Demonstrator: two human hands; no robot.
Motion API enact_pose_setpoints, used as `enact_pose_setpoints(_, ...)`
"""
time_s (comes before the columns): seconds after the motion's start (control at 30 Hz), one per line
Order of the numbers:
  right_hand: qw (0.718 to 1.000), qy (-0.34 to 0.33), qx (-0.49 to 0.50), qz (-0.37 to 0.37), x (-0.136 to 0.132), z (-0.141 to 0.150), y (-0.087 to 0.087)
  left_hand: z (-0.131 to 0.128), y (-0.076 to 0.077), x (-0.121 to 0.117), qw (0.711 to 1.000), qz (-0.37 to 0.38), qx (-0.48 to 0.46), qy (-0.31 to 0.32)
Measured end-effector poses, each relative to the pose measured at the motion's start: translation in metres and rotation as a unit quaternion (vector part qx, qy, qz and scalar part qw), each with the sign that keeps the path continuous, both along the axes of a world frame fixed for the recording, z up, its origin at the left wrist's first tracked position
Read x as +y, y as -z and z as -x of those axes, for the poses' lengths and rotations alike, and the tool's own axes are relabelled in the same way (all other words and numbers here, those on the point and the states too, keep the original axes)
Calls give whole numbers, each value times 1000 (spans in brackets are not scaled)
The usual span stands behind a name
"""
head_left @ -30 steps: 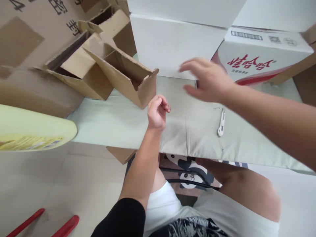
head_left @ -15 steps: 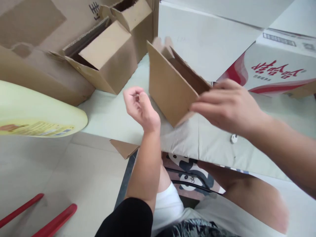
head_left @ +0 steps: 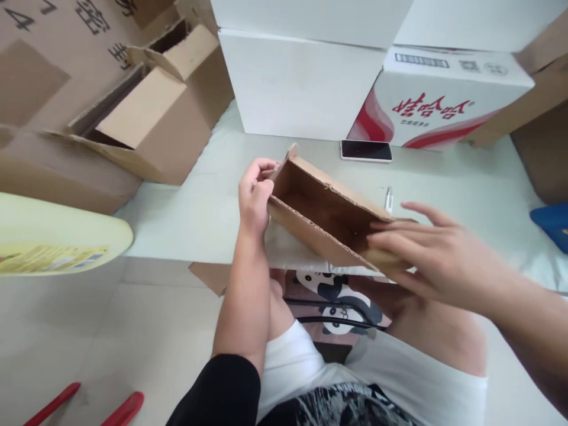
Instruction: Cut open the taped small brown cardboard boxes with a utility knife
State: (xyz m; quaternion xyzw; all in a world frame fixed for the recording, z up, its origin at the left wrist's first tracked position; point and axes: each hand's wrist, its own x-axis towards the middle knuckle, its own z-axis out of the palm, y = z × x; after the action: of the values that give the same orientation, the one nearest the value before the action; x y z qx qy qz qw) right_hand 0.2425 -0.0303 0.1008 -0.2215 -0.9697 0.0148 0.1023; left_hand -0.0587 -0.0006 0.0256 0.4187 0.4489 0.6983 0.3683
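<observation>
An open-topped brown cardboard box (head_left: 310, 234) lies at the table's front edge, its opening toward me. My left hand (head_left: 257, 192) grips its left end, thumb at the near corner and fingers behind the end wall. At the right end, my right hand (head_left: 426, 254) has its fingertips inside the rim and its thumb below the end wall, pinching it; the index finger sticks out to the side. Beyond the box lie a phone (head_left: 366, 151) and a small white-and-silver pen-like item (head_left: 389, 200).
Two more brown boxes, a near one (head_left: 164, 136) and a far one (head_left: 199, 59), stand at the left by a big carton (head_left: 39, 77). White cartons (head_left: 302, 83) line the back. A pale green bottle (head_left: 57, 231) is at left, a blue object (head_left: 552, 225) at right.
My left hand, earlier off the box, has taken hold of its left end. The box has come nearer and tipped so its inside shows. The camera view has swung right.
</observation>
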Motion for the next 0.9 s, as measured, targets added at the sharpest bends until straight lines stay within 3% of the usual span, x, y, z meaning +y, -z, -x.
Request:
enact_pose_setpoints(0.13, 994, 109, -6, -19, 20, -24, 14, 1, 9, 3, 1000, -9, 4, -16)
enact_pose_setpoints(0.27, 990, 139, -25, 1, 34, -23, 19, -5, 11, 5, 998, -20, 58, 15)
enact_pose_setpoints(0.37, 991, 132, -16, 30, 43, -20, 13, -7, 9, 7, 995, -5, 102, -3)
enact_pose_setpoints(0.53, 991, 55, 38, 117, 51, -24, -5, -7, 10, 9, 995, -4, 102, -13)
enact_pose_setpoints(0.67, 980, 72, 38, 182, 58, -23, -9, -7, 12, 12, 996, -5, 89, -16)
enact_pose_setpoints(0.77, 979, 93, 71, 164, 64, -8, 6, -8, 16, 15, 997, -5, 82, -16)
enact_pose_setpoints(0.9, 980, 93, 111, 135, 65, 16, 39, -7, 21, 16, 996, -22, 89, 6)
